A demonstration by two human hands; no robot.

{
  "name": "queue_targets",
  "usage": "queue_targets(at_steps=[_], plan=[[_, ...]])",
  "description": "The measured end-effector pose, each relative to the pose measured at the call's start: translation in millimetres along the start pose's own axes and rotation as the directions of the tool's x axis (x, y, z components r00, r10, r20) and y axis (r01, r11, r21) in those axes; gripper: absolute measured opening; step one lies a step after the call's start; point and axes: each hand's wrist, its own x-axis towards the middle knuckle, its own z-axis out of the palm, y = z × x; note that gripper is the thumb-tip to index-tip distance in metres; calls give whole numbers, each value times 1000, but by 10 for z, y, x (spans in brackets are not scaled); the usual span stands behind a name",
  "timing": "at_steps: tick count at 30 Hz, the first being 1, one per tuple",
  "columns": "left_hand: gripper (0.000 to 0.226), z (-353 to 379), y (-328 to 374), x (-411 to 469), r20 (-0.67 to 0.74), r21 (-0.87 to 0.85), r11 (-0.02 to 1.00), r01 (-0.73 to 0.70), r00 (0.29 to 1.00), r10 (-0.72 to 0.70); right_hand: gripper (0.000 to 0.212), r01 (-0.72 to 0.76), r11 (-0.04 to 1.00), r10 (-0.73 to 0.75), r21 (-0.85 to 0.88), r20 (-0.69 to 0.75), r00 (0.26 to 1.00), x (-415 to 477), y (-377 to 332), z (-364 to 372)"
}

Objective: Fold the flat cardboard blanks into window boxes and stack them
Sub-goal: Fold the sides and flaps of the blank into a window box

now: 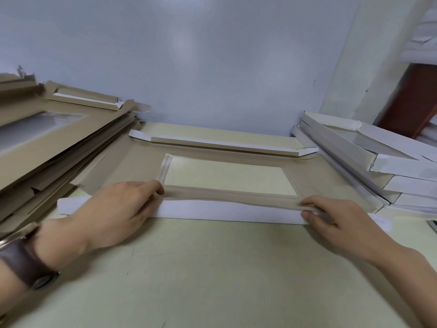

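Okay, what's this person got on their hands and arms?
Both are bare: no gloves, rings or sleeves in view. The left hand has a watch at its wrist, with a dark brown strap and silver metal fittings. The right hand and wrist wear nothing.

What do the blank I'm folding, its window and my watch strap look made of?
Blank: thin cardboard, matte brown one face, white the other; it bends at the flap. Window: probably clear plastic film; the table shows through with faint glints. Watch strap: dark brown, smooth, likely leather or imitation.
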Motion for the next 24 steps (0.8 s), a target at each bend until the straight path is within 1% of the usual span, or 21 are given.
queue_targets(at_steps=[4,8,16,18,21,22,24], plan=[[13,26,-2,60,-7,-11,1000,14,1000,-14,14,-25,1000,25,11,26,999,85,-17,-12],[11,38,-19,66,14,-23,999,23,1000,-23,15,-35,999,36,-21,34,999,117,-7,4],[10,45,8,76,12,-42,998,43,999,-43,16,-62,997,62,-49,10,998,133,-13,69],[10,71,10,85,2,-35,998,54,999,-54,14,-73,996,73,-56,4,997,145,-18,107],[15,119,23,85,-22,-19,997,71,997,-72,9,-67,994,64,-82,-38,997,143,-22,184],[17,126,44,79,-35,9,998,58,998,-57,9,-63,993,58,-99,-51,997,133,-28,208],[20,127,96,75,-71,79,997,-8,997,13,15,-65,991,56,-114,-84,995,106,-60,247]])
